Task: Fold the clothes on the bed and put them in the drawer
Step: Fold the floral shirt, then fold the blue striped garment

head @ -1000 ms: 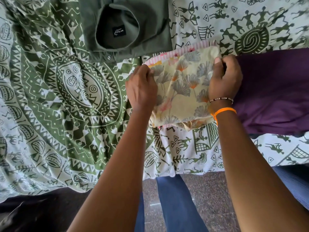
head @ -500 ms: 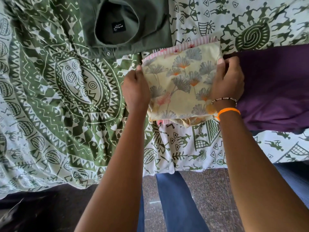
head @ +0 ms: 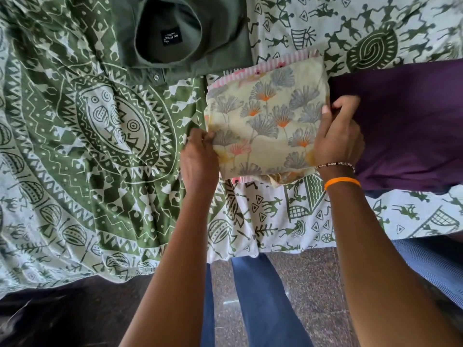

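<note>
A folded cream floral garment (head: pixel 265 121) with a pink striped edge lies on the bed near its front edge. My left hand (head: pixel 199 159) grips its near left corner, fingers curled at the edge. On the right side, my right hand (head: pixel 337 136) holds the garment's edge, thumb on top and fingers tucked under. A folded olive-green shirt (head: pixel 185 33) with a black neck label lies just behind and to the left. To the right lies a purple garment (head: pixel 406 121), touching the floral one.
The bed wears a green and white printed sheet (head: pixel 87 146) that hangs over the front edge. Below the edge are the speckled floor (head: pixel 310 296) and my blue trouser legs (head: pixel 258 304). A blue striped cloth (head: pixel 431 266) hangs at the lower right.
Both hands have slid off the top of the floral garment to its side edges and nearer me. The left hand now grips the near left corner. The garment lies flatter.
</note>
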